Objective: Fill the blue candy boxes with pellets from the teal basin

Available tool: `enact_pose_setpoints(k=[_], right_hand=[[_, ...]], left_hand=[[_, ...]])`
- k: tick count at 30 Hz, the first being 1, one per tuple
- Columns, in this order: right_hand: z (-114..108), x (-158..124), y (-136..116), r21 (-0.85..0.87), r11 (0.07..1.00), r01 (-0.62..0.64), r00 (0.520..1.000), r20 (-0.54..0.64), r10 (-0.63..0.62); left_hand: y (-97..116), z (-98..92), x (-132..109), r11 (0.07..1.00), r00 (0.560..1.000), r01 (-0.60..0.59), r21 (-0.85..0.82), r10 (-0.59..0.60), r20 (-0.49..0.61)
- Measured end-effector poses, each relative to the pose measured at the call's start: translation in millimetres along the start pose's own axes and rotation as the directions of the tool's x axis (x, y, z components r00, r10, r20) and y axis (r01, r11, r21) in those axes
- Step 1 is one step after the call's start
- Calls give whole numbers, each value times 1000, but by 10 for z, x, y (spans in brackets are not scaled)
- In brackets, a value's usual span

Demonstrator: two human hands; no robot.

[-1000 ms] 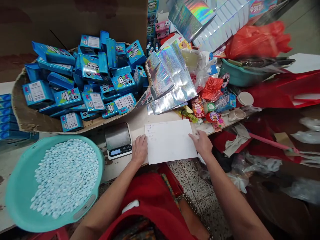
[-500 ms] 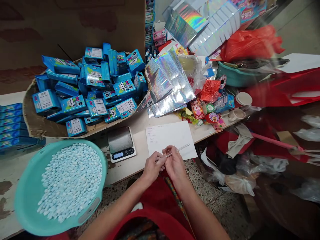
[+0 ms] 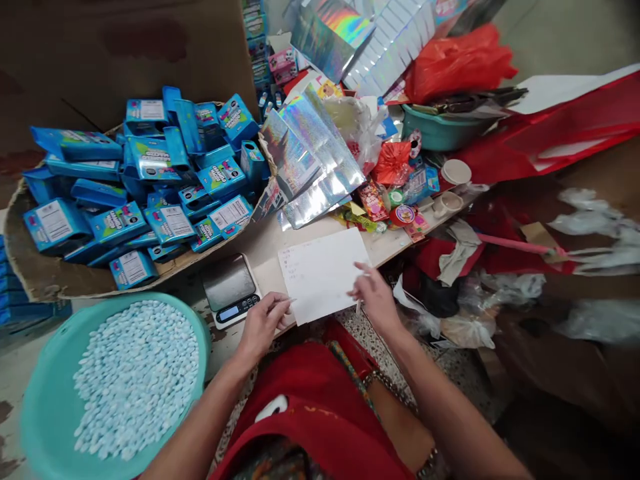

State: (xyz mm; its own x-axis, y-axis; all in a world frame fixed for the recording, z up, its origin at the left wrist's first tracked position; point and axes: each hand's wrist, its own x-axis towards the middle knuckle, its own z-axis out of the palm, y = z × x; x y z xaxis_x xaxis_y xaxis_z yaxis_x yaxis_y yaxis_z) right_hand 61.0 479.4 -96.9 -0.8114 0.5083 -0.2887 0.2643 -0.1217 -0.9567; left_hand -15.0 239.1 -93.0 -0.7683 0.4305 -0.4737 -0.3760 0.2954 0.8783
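Over the front part of the bench lies a white sheet of paper (image 3: 325, 273) with a few handwritten lines at its upper left. My left hand (image 3: 265, 323) is closed in a pinch at the sheet's lower left corner, beside the scale. A thin pale tip pokes out from its fingers; what it belongs to is hidden. At the sheet's right edge is my right hand (image 3: 375, 297), slightly blurred, index finger stretched out and fingers apart. To the left stands a small digital scale (image 3: 230, 283) with a lit display.
A turquoise basin (image 3: 43, 413) of pale blue candies (image 3: 135, 380) stands front left. Behind it, a torn carton (image 3: 65, 283) holds many blue candy boxes (image 3: 165, 223). Holographic sheets (image 3: 320, 173), wrappers and a red bag (image 3: 457, 63) crowd the back right; plastic bags (image 3: 480, 320) lie lower right.
My hands, earlier together on a slim pen-like stick, have parted: left toward the scale, right toward the sheet's right edge. The stick no longer shows clearly. The whole view has shifted.
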Motion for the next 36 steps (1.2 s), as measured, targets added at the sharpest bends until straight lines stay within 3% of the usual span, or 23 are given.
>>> enact_pose_setpoints(k=[3,5,13,18,26,31,36], right_hand=[[106,-202,-61,-336,928,161,923,384,-21],[191,-307,-95,-419,864,279,882,467,-59],[178,-373,-77,-562,749,352,867,497,-35],[174,-396,-67,-614,706,353,877,480,-21],[260,-410,-68,-619,668,413,824,567,16],[276,-458,-34,-607,669,430,792,609,44],[328,-506,-1,-558,735,386,792,609,46]], left_hand=[[232,6,39,994,993,-88,64,82,86],[330,48,67,978,985,-148,145,132,113],[294,181,91,897,941,-311,313,245,232],[242,142,80,908,960,-257,330,202,192],[152,47,84,879,929,-316,357,210,305],[98,48,16,930,918,-243,277,127,376],[70,89,-52,975,936,-151,164,87,341]])
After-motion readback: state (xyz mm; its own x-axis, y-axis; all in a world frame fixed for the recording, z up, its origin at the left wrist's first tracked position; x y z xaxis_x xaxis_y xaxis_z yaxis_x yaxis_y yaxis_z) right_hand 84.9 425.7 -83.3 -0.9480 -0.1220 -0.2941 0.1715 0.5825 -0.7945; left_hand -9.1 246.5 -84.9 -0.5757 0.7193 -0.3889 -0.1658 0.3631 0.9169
